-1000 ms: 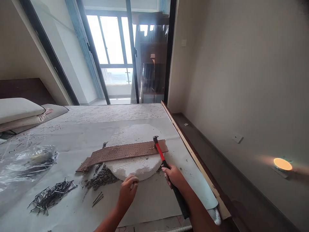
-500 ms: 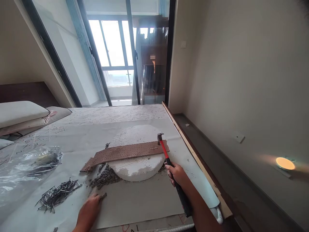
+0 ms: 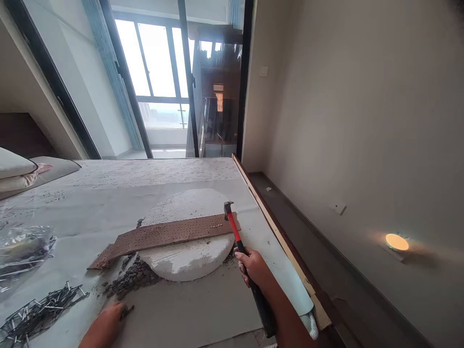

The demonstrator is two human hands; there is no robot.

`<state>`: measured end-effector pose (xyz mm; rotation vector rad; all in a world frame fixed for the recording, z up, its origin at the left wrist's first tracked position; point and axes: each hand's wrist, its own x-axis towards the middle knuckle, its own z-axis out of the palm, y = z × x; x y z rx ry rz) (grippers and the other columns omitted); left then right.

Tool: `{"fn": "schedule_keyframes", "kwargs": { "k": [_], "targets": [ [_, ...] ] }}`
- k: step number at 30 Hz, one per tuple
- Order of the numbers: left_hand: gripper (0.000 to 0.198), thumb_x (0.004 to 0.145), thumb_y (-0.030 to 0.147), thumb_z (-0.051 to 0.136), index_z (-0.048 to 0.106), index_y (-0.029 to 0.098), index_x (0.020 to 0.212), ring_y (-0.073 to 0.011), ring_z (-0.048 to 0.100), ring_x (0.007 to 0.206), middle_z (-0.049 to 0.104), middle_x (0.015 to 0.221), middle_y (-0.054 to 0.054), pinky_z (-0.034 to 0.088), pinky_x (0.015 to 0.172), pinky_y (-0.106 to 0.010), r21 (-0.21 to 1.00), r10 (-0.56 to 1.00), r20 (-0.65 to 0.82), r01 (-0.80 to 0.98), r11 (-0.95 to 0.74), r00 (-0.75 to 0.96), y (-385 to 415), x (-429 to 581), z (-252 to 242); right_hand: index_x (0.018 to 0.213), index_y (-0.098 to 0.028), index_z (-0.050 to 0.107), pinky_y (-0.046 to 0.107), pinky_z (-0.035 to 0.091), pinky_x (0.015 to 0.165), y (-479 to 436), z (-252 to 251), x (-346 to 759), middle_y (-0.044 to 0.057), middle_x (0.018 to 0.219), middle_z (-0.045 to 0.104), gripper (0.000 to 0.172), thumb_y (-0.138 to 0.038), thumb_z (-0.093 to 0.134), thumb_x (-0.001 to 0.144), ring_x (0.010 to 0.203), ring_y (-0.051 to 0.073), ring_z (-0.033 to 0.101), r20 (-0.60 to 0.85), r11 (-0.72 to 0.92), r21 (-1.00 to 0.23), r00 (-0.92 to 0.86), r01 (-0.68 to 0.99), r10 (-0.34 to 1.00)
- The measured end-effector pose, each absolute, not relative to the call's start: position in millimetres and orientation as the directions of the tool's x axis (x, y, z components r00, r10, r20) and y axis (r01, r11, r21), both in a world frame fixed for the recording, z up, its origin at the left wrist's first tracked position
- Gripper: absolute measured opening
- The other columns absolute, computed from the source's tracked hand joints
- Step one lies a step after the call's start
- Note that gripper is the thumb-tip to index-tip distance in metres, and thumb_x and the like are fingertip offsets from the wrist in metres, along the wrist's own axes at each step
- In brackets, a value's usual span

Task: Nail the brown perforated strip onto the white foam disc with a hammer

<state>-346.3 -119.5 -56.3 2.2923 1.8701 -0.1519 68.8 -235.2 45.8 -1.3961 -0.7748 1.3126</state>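
My right hand [image 3: 253, 265] is wrapped round the black grip of a hammer [image 3: 235, 231] with a red neck, its metal head over the right end of a perforated brown board [image 3: 170, 233]. The board lies across a round white slab [image 3: 188, 258]. My left hand [image 3: 108, 320] is closed at the lower left, with a small dark piece [image 3: 127, 311] sticking out of its fingers, too small to name. Dark grey crumbs [image 3: 132, 279] are heaped between that hand and the board. A pile of nails [image 3: 41, 309] lies to its left.
A clear plastic bag [image 3: 27, 246] with dark contents lies on the left. Folded bedding [image 3: 18, 171] is behind it. A wooden edge [image 3: 277, 227] runs along the right side, beside the wall and a lit round lamp [image 3: 397, 242].
The view has shifted, so the board, slab, nails and bag appear farther left. Both hands keep their holds, and the hammer head is still over the board's right end.
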Motion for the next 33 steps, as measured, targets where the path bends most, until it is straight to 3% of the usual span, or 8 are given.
{"fn": "schedule_keyframes", "kwargs": {
  "k": [6,11,17,21,27,30,33],
  "targets": [
    [0.014,0.070,0.016,0.038,0.049,0.020,0.062,-0.0218,0.061,0.075,0.061,0.074,-0.007,0.041,0.066,-0.028,0.022,0.966,-0.150,0.978,-0.209,0.210,-129.6,-343.5,-47.3,0.095,-0.015,0.049,0.020,0.027,0.026,-235.3,45.2,70.0,-0.011,0.044,0.039,0.036,-0.040,0.052,0.069,0.027,0.007,0.033,-0.318,-0.287,-0.943,0.206,-0.168,0.925],
    [0.017,0.076,0.024,0.035,0.047,0.021,0.064,-0.0190,0.059,0.066,0.061,0.068,-0.004,0.041,0.063,-0.027,0.071,0.964,-0.020,0.962,-0.264,0.266,-131.6,-351.2,-48.1,0.093,-0.016,0.049,0.020,0.027,0.027,-235.1,40.6,71.2,-0.011,0.045,0.039,0.033,-0.040,0.052,0.070,0.028,0.006,0.033,-0.319,-0.288,-0.941,0.183,-0.177,0.930],
    [0.028,0.076,0.035,0.042,0.063,0.023,0.092,-0.0180,0.064,0.070,0.070,0.083,-0.004,0.047,0.062,-0.024,0.318,0.934,0.184,0.881,-0.351,0.306,-137.7,-325.7,-15.2,0.091,-0.017,0.050,0.020,0.027,0.028,-235.5,43.5,71.0,-0.011,0.044,0.038,0.032,-0.040,0.052,0.069,0.028,0.006,0.034,-0.311,-0.276,-0.943,0.198,-0.185,0.930],
    [0.031,0.076,0.044,0.046,0.069,0.024,0.077,-0.0193,0.065,0.074,0.071,0.084,-0.005,0.048,0.066,-0.025,0.444,0.881,0.285,0.763,-0.470,0.377,-139.8,-250.2,25.9,0.093,-0.017,0.049,0.020,0.027,0.027,-236.1,48.0,70.1,-0.012,0.044,0.039,0.033,-0.039,0.052,0.069,0.027,0.006,0.033,-0.314,-0.277,-0.941,0.195,-0.192,0.929],
    [0.034,0.075,0.045,0.048,0.069,0.020,0.067,-0.0161,0.061,0.059,0.068,0.066,-0.004,0.044,0.056,-0.024,0.711,0.913,0.194,0.590,-0.382,0.357,-102.3,-119.7,48.7,0.095,-0.016,0.047,0.021,0.027,0.026,-237.1,46.4,70.5,-0.012,0.042,0.038,0.039,-0.042,0.052,0.066,0.027,0.007,0.033,-0.306,-0.274,-0.943,0.172,-0.186,0.936],
    [0.029,0.073,0.039,0.050,0.068,0.017,0.064,-0.0145,0.058,0.058,0.066,0.062,-0.004,0.042,0.054,-0.023,0.782,0.919,0.185,0.515,-0.352,0.349,-74.5,-71.5,40.1,0.094,-0.015,0.048,0.021,0.027,0.027,-235.7,43.7,72.3,-0.011,0.042,0.039,0.041,-0.044,0.052,0.065,0.028,0.007,0.034,-0.282,-0.254,-0.951,0.163,-0.174,0.945],
    [0.022,0.070,0.031,0.054,0.069,0.016,0.077,-0.0140,0.059,0.060,0.065,0.060,-0.002,0.042,0.056,-0.022,0.830,0.939,0.159,0.474,-0.295,0.306,-55.2,-40.1,28.9,0.096,-0.015,0.047,0.022,0.026,0.027,-233.4,41.4,74.4,-0.012,0.041,0.038,0.043,-0.046,0.052,0.066,0.027,0.008,0.033,-0.278,-0.252,-0.954,0.156,-0.164,0.948]
  ]
}}
